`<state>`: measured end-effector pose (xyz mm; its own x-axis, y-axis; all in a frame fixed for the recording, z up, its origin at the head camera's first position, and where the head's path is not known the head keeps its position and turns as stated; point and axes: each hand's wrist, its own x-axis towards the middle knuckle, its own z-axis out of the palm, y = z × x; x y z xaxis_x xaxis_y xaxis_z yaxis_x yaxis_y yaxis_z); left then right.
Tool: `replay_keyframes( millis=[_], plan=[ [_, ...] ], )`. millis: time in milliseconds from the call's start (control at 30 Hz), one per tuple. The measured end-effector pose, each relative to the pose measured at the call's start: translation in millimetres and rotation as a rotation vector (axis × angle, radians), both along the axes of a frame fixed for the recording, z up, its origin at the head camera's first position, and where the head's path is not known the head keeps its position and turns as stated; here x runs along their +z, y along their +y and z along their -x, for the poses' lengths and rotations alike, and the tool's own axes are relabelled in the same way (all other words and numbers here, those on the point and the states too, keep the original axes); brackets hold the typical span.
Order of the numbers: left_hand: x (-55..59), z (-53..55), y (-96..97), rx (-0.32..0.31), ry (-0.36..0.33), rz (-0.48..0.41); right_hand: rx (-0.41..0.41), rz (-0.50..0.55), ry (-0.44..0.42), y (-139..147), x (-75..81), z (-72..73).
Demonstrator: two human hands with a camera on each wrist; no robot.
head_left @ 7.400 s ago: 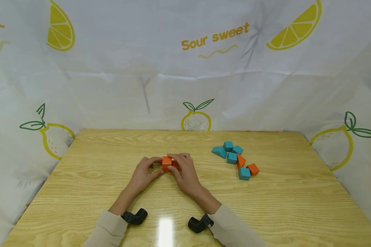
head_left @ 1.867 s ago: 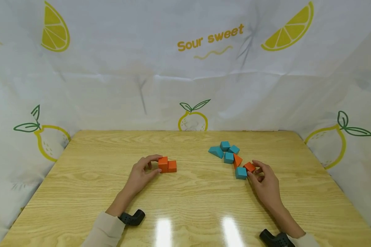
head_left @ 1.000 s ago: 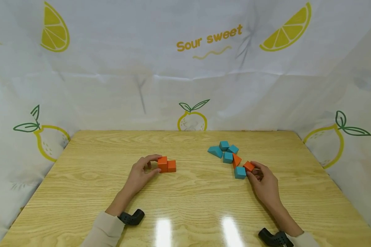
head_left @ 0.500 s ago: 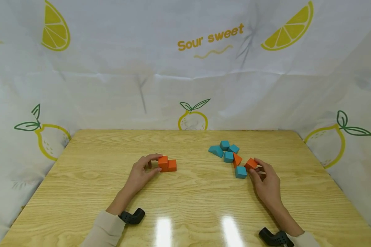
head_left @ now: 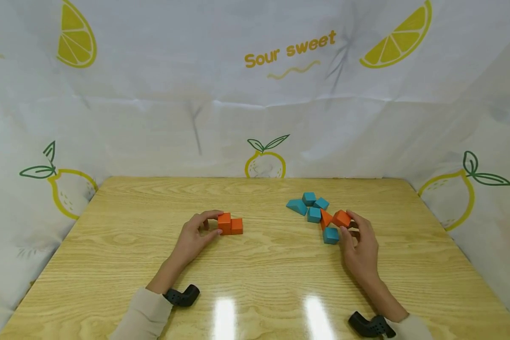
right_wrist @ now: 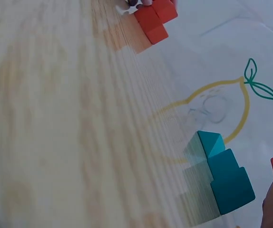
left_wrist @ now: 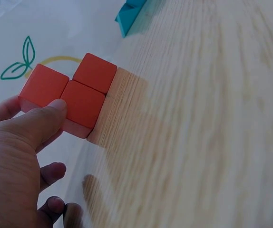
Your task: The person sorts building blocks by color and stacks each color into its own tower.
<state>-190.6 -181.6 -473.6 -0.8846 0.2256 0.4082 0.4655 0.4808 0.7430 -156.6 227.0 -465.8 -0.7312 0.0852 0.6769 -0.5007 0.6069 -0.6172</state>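
Observation:
My left hand (head_left: 192, 240) holds a small stack of two orange cubes (head_left: 224, 224) on the table, its thumb at the seam between upper and lower cube in the left wrist view. A third orange cube (head_left: 236, 226) stands against the stack's right side. At the right, my right hand (head_left: 361, 248) pinches another orange cube (head_left: 342, 218) between thumb and fingers, tilted and seemingly lifted. Just left of that cube lies an orange triangular block (head_left: 326, 219). A blue cube (head_left: 331, 235) sits in front of it. The right wrist view shows only an edge of the right hand and its orange cube.
Behind the orange triangle are blue cubes (head_left: 314, 215) and a sloped blue block (head_left: 296, 207), close together. The wooden table (head_left: 272, 283) ends at a white lemon-print cloth (head_left: 174, 137) at the back and sides.
Earlier both hands were at the orange cubes on the left; the right hand then went to the block group and took an orange cube, now raised slightly and shifted left. The left hand has stayed.

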Motion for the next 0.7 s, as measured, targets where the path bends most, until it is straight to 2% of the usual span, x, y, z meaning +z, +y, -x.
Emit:
replay_keyframes(
  millis=[133,400,700],
  plan=[
    [-0.4,0.2,-0.4,-0.001,-0.007,0.003,0.022,-0.023,0.019,-12.4,10.1,-2.1],
    [-0.9,0.7,-1.0,0.002,-0.017,0.004,0.072,-0.02,-0.005,-25.1,0.3,6.0],
    [0.1,0.0,-0.6,-0.004,-0.01,-0.004,0.157,-0.003,0.036,-54.7,6.2,8.8]
  ],
)
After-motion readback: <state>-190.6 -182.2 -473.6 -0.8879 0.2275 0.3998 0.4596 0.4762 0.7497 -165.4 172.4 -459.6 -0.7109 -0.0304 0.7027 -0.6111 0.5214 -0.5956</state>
